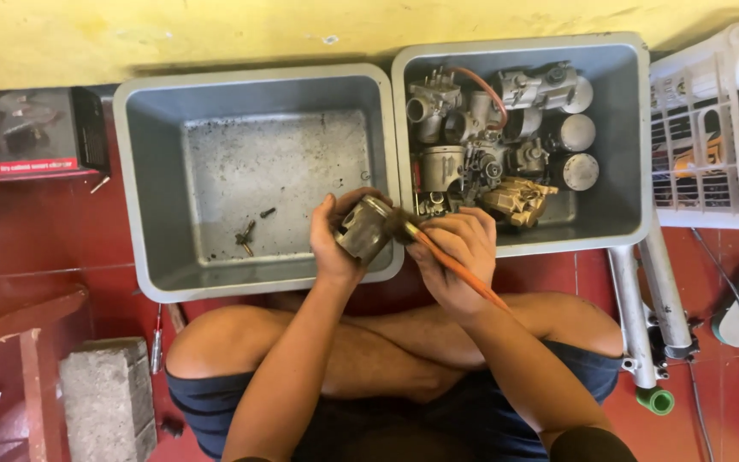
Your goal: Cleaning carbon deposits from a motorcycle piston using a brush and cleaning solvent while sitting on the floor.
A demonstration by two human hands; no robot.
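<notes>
My left hand [333, 248] grips a grey metal piston-like engine part [363, 228] over the near right corner of the left grey tub [134, 180]. My right hand [458, 252] holds a brush with an orange handle [459, 269], its dark bristle head [401, 226] pressed against the part. I sit cross-legged on the red tiled floor, knees below the tubs.
The left tub holds a few small screws [248, 231]. The right grey tub [630, 145] is packed with several carburettors and metal cylinders [498, 137]. A white plastic crate [712, 128] stands at right, metal tubes [647, 299] beside it, a concrete block [109, 393] at lower left, a box [40, 133] at left.
</notes>
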